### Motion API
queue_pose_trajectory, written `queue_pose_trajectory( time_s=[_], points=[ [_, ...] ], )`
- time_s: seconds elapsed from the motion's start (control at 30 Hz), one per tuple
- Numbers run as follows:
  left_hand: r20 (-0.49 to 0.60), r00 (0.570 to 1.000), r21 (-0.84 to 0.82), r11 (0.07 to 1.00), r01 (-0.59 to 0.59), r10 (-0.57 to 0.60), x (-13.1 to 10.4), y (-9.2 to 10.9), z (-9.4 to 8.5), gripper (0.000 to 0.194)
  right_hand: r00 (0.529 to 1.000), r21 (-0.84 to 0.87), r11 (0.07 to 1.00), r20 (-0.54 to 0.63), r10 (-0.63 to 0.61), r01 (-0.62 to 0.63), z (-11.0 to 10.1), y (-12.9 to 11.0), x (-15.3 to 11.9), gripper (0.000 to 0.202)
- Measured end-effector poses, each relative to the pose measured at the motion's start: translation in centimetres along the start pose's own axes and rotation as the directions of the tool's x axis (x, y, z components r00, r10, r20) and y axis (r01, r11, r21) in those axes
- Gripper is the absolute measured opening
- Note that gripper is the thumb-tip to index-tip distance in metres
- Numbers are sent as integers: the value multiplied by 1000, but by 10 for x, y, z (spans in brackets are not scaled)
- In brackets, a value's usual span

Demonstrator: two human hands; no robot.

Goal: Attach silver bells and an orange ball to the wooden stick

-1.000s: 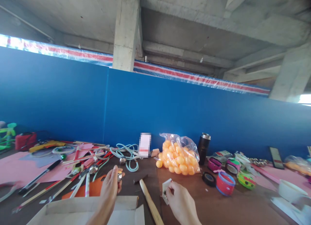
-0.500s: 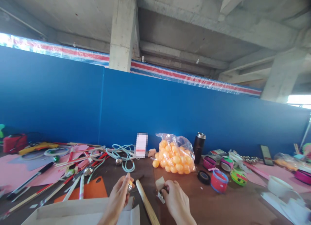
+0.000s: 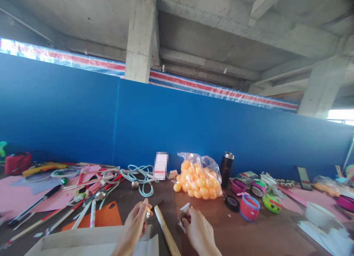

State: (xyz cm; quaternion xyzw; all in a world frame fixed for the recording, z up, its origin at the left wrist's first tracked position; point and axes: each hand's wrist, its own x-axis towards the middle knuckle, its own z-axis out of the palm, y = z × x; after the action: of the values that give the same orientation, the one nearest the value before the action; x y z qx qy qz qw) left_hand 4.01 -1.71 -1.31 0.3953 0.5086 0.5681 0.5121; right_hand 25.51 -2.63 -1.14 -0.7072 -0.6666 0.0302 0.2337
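Shiny silver ball (image 3: 147,215), partly hidden, small whitish piece (image 3: 184,209), tilted

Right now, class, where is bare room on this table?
Bare brown tabletop shows between the right hand, the red, blue-rimmed cylinder and the white round object; a narrower strip lies before the clear plastic bag of orange balls. The left is crowded with pink paper sheets and long thin sticks.

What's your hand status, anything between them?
Left hand: holding small shiny object. Right hand: pinching whitish piece. Between them: wooden handle. Pale carton near left wrist.
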Motion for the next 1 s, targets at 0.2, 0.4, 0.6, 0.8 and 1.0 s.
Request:
queue_pose_trajectory(
  time_s=[0.2,0.4,0.6,0.8,1.0],
  points=[
    [14,1000,21,1000,14,-15,-5,1,1,52,1000,-4,1000,7,-1,1,0,4,1,8],
    [-62,998,40,999,-3,5,-6,-3,3,53,1000,-21,1000,-17,-7,7,1,4,1,16],
    [-117,991,35,998,-55,59,-11,-4,7,52,1000,21,1000,-9,1,-1,1,1,1,21],
    [-117,988,81,992,-92,101,-24,-5,7,52,1000,18,1000,9,20,-20,1,-2,3,20],
    [-146,980,131,985,-114,133,-31,-8,0,50,999,27,999,20,47,-48,1,-4,2,20]
  ],
)
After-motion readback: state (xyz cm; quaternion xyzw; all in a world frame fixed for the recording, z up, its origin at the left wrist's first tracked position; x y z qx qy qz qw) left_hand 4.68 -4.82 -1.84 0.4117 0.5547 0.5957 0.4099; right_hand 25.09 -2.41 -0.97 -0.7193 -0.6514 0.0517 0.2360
